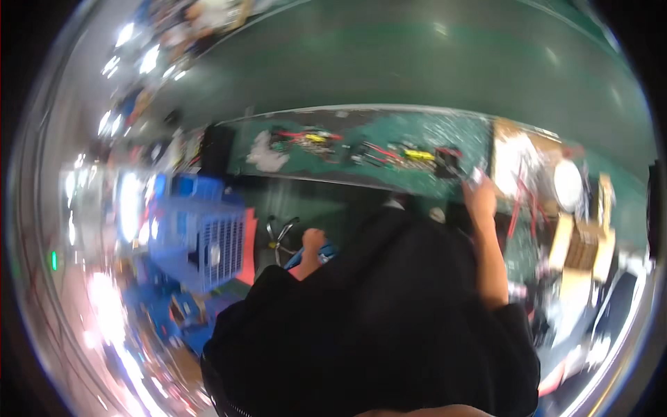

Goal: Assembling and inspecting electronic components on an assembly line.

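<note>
Here: left hand (pixel 313 242), curled, at blue item (pixel 326 251), long axis slanting up rightward, grip uncertain; right hand (pixel 480 197) near black item (pixel 447 164) on surface (pixel 372 126), opening and hold too blurred to tell.

Blurred workroom with a glossy dark green floor (pixel 389 66) curving beyond a long, narrow green-topped workbench (pixel 309 167); at near left, splayed metal chair legs (pixel 279 242) and blue plastic crates (pixel 177 240); bright white lights (pixel 130 208) streak the left side, and an open cardboard box (pixel 583 249) sits far right
</note>
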`<action>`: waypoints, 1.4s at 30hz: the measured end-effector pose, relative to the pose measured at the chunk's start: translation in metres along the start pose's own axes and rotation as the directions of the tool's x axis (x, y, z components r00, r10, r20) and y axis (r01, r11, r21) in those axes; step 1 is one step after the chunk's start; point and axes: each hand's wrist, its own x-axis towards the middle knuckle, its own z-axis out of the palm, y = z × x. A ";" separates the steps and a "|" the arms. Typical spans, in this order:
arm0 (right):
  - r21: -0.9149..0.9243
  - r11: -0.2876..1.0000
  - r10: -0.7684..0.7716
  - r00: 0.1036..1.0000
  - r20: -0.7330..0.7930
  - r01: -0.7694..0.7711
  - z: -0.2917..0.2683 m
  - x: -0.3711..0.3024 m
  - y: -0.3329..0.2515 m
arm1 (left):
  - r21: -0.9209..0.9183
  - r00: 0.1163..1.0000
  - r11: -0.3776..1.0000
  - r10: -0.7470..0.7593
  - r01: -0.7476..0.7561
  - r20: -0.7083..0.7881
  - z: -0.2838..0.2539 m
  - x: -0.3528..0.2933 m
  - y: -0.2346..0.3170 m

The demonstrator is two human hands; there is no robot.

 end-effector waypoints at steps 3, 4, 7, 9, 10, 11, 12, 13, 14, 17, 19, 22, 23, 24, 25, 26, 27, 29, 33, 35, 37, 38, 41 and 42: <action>-0.268 0.957 -0.084 0.991 0.102 0.108 0.043 0.014 0.059 | -0.352 0.994 0.936 -0.014 -0.026 -0.111 -0.019 0.008 0.045; -0.054 0.989 0.141 0.989 0.032 -0.139 0.048 0.010 0.059 | -0.444 0.980 0.896 -0.081 -0.009 -0.183 -0.040 0.000 0.068; -0.704 0.630 -0.210 0.944 0.253 0.329 0.070 0.023 0.098 | -0.519 0.907 0.838 -0.074 -0.169 -0.415 -0.083 -0.010 0.093; -0.031 0.999 0.014 0.978 -0.207 -0.020 0.078 0.025 0.085 | -0.540 0.887 0.825 -0.112 -0.168 -0.447 -0.101 -0.013 0.099; 0.170 0.981 0.105 0.992 -0.074 -0.092 0.072 0.032 0.083 | -0.537 0.887 0.822 -0.092 -0.189 -0.452 -0.112 -0.012 0.108; 0.348 0.915 0.193 0.979 0.070 -0.205 0.065 0.033 0.093 | -0.571 0.904 0.799 -0.083 -0.191 -0.420 -0.125 -0.007 0.123; 0.456 0.868 0.185 0.980 0.071 -0.197 0.056 0.029 0.090 | -0.602 0.920 0.776 -0.079 -0.185 -0.385 -0.139 -0.007 0.136; 0.556 0.810 0.179 0.981 0.070 -0.187 0.044 0.021 0.081 | -0.627 0.938 0.755 -0.049 -0.190 -0.344 -0.156 -0.007 0.149; 0.677 0.715 0.224 0.975 0.017 -0.176 0.033 0.015 0.065 | -0.651 0.952 0.732 -0.012 -0.200 -0.305 -0.171 -0.004 0.164; 0.796 0.586 0.290 0.957 -0.031 -0.152 -0.013 -0.007 0.006 | -0.645 0.915 0.664 0.161 -0.378 -0.370 -0.207 -0.004 0.225; 0.917 0.381 0.207 0.978 0.042 -0.120 -0.030 -0.015 -0.022 | -0.791 0.910 0.461 0.299 -0.403 -0.288 -0.231 -0.013 0.277; 0.928 0.342 0.064 0.988 0.138 -0.152 -0.052 -0.029 -0.070 | -0.914 0.884 0.218 0.403 -0.343 -0.236 -0.256 -0.030 0.356; 0.946 0.293 0.018 0.990 0.142 -0.141 -0.053 -0.035 -0.082 | -0.942 0.888 0.165 0.411 -0.293 -0.204 -0.264 -0.040 0.373; 0.952 0.277 -0.030 0.989 0.145 -0.131 -0.055 -0.038 -0.093 | -0.933 0.893 0.191 0.398 -0.306 -0.212 -0.263 -0.039 0.385; 0.958 0.260 -0.080 0.986 0.148 -0.123 -0.057 -0.041 -0.101 | -0.923 0.898 0.218 0.382 -0.318 -0.219 -0.263 -0.039 0.393; 0.939 0.336 -0.095 0.989 0.116 -0.077 -0.055 -0.043 -0.104 | -0.924 0.909 0.191 0.329 -0.331 -0.257 -0.268 -0.045 0.398; 0.919 0.393 -0.109 0.992 0.062 -0.014 -0.056 -0.046 -0.106 | -0.922 0.904 0.191 0.338 -0.338 -0.261 -0.267 -0.045 0.401; 0.895 0.444 -0.123 0.992 0.007 0.049 -0.061 -0.050 -0.107 | -0.926 0.897 0.080 0.293 -0.368 -0.331 -0.266 -0.048 0.403; 0.806 0.592 -0.097 0.990 0.107 -0.030 -0.072 -0.052 -0.103 | -0.937 0.889 0.073 0.347 -0.342 -0.297 -0.268 -0.049 0.409; 0.911 0.402 -0.165 0.986 -0.025 0.090 -0.066 -0.053 -0.106 | -0.951 0.882 0.013 0.378 -0.310 -0.282 -0.269 -0.049 0.412; 0.960 0.249 -0.174 0.981 -0.085 0.128 -0.064 -0.058 -0.114 | -0.958 0.888 -0.046 0.366 -0.284 -0.280 -0.274 -0.049 0.415; 0.958 0.180 -0.185 0.964 -0.192 0.225 -0.062 -0.061 -0.121 | -0.969 0.891 -0.070 0.384 -0.236 -0.244 -0.277 -0.049 0.416; 0.987 0.063 -0.004 0.989 -0.148 0.148 -0.051 -0.061 -0.119 | -0.974 0.876 -0.095 0.425 -0.207 -0.228 -0.285 -0.057 0.425; 0.994 -0.090 0.055 0.997 -0.057 0.062 -0.058 -0.061 -0.127 | -0.982 0.870 -0.123 0.457 -0.142 -0.183 -0.297 -0.069 0.425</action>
